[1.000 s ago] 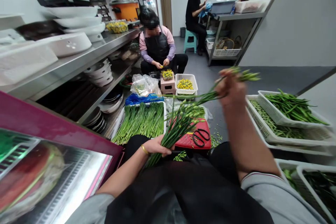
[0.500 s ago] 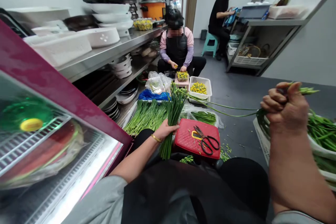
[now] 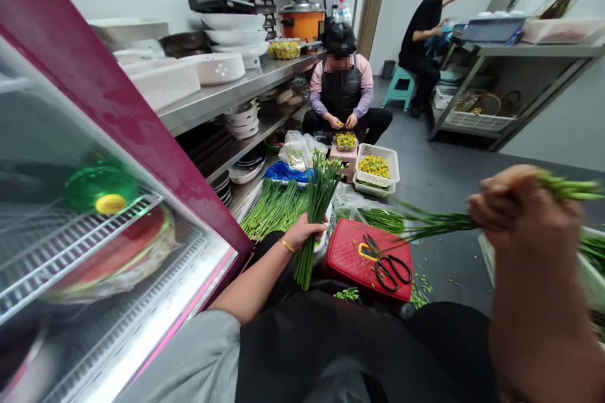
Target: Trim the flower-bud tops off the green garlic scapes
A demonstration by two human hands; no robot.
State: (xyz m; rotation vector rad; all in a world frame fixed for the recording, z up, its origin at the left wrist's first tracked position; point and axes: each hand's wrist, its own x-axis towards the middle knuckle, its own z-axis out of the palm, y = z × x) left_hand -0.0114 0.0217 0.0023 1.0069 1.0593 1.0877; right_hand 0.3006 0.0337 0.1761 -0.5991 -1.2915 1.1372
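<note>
My left hand (image 3: 307,232) is wrapped round an upright bunch of flowering chives (image 3: 321,192), its pale buds at the top. Out to the right, my right hand (image 3: 520,204), blurred by motion, is closed on several long green chive stems (image 3: 439,221); their tips trail left over the floor and lighter ends stick out past the fist. Between the hands, black-handled scissors (image 3: 388,264) lie partly spread on a red quilted box (image 3: 340,255). More chives (image 3: 274,208) fill a white basket behind my left hand.
A glass-doored fridge (image 3: 142,107) stands close on my left, beside a steel shelf (image 3: 212,97) of dishes. Ahead, a seated person (image 3: 340,88) handles yellow flowers near a white basket (image 3: 396,167). Another person (image 3: 420,31) sits farther back. A basket of greens (image 3: 593,252) is at right.
The stems in my right hand have come away from the left-hand bunch and now trail free. My view has turned left, so the scene sits farther right.
</note>
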